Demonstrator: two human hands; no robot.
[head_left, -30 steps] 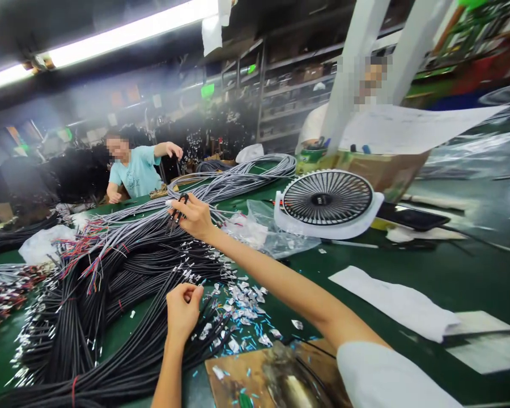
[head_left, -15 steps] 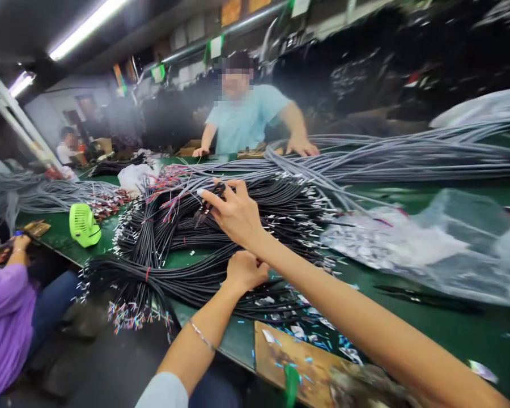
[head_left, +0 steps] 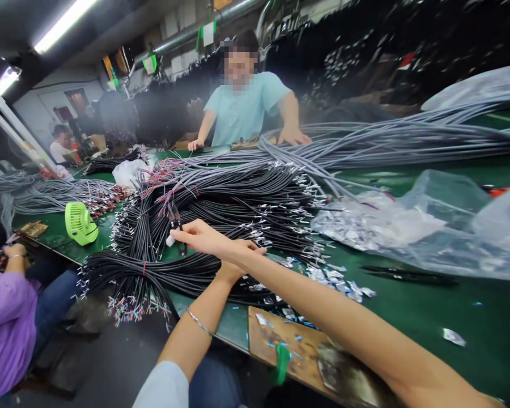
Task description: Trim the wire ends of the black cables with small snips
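In the head view, my right hand [head_left: 195, 235] is closed on small black thread snips [head_left: 176, 224], their blades pointing up and away. Something white, like tape or a cover, is at one fingertip. Beneath the hand lies a heap of black cables [head_left: 182, 195] with pale stripped ends. My left hand [head_left: 233, 265] is over the near bundle of black cables [head_left: 110, 262], which a red tie [head_left: 144, 268] holds together. My right forearm crosses over this hand and hides most of its fingers, so its grip cannot be made out.
Long grey cables [head_left: 365, 144] run along the back, where a co-worker [head_left: 249, 107] stands. A green fan [head_left: 80, 222] stands left. A clear plastic bag [head_left: 425, 226], black tweezer-like tool [head_left: 408, 275], foil scraps [head_left: 338, 283] and wooden board [head_left: 267, 334] are right. Another person [head_left: 8, 334] sits left.
My right hand has come down and left toward me with the snips, from above the cable heap. My left hand has shifted slightly up and is now more covered by the right forearm.
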